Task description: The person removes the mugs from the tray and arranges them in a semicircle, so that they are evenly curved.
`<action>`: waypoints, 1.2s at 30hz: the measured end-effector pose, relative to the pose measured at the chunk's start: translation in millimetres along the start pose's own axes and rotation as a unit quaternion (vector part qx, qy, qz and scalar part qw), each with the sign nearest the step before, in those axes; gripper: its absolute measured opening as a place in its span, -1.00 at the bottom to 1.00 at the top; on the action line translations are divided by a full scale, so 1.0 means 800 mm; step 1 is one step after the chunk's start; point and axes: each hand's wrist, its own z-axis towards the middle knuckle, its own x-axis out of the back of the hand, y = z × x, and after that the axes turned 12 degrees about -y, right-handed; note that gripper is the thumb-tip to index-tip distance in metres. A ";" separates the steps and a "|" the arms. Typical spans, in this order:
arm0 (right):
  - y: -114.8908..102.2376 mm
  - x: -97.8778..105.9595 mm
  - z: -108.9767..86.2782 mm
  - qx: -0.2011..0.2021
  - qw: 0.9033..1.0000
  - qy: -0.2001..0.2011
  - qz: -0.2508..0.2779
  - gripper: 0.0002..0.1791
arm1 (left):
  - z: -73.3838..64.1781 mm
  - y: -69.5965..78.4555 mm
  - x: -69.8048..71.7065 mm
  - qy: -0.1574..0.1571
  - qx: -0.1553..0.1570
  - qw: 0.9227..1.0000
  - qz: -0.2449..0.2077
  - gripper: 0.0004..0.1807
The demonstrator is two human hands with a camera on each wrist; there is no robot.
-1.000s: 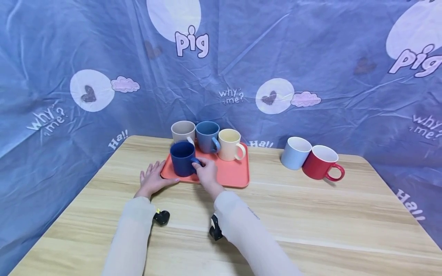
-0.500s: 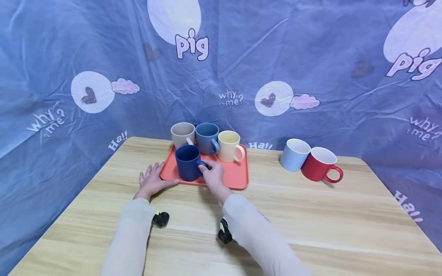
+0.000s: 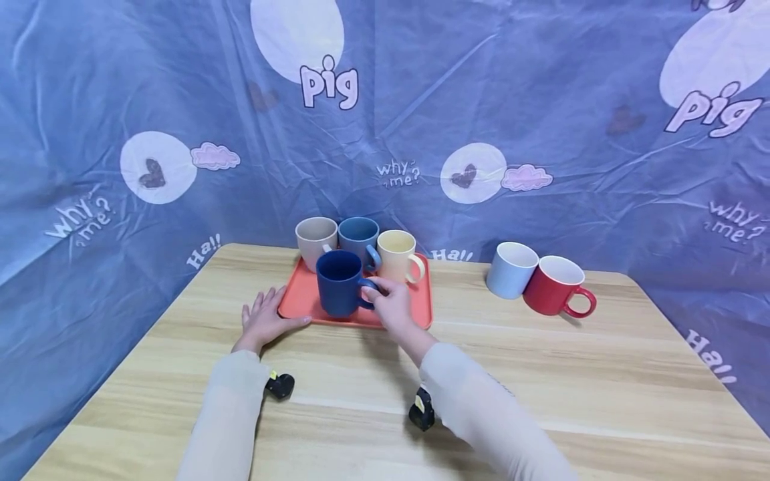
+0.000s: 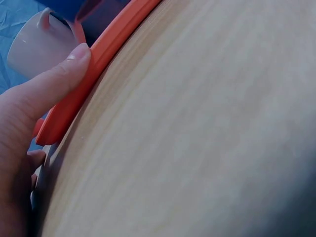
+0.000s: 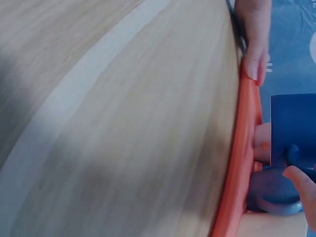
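Observation:
My right hand [image 3: 392, 307] pinches the handle of a navy blue mug [image 3: 339, 284], which is upright over the front of a coral-red tray [image 3: 302, 294]. In the right wrist view the navy mug's base [image 5: 272, 131] shows above the tray rim [image 5: 237, 148]. The left hand [image 3: 265, 324] lies spread at the tray's front left corner, its thumb [image 4: 64, 71] on the rim and the other fingers past the left side. Behind the navy mug, a grey mug [image 3: 315, 242], a teal-blue mug [image 3: 357, 230] and a cream mug [image 3: 394, 257] stand in a row on the tray.
To the right on the wooden table [image 3: 541, 381], a light blue mug [image 3: 510, 272] stands against a red mug [image 3: 550, 288] whose handle points right. A patterned blue cloth [image 3: 289, 167] hangs behind and around the table.
My right hand has moved the navy mug rightward along the tray's front, away from the left edge. The left hand stays at the tray corner, and the other mugs keep their places.

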 end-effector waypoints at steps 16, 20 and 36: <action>-0.012 0.084 -0.020 0.043 0.995 0.009 0.086 -0.81 | 0.003 -0.002 -0.001 0.007 -0.006 1.000 -0.004 0.17; -0.016 0.107 -0.028 0.063 0.994 0.015 0.084 -0.79 | 0.001 -0.002 -0.002 0.007 -0.008 1.000 -0.008 0.17; 0.034 0.235 -0.035 0.098 0.989 0.055 0.092 -0.81 | 0.002 -0.002 -0.001 0.004 -0.005 1.000 -0.010 0.18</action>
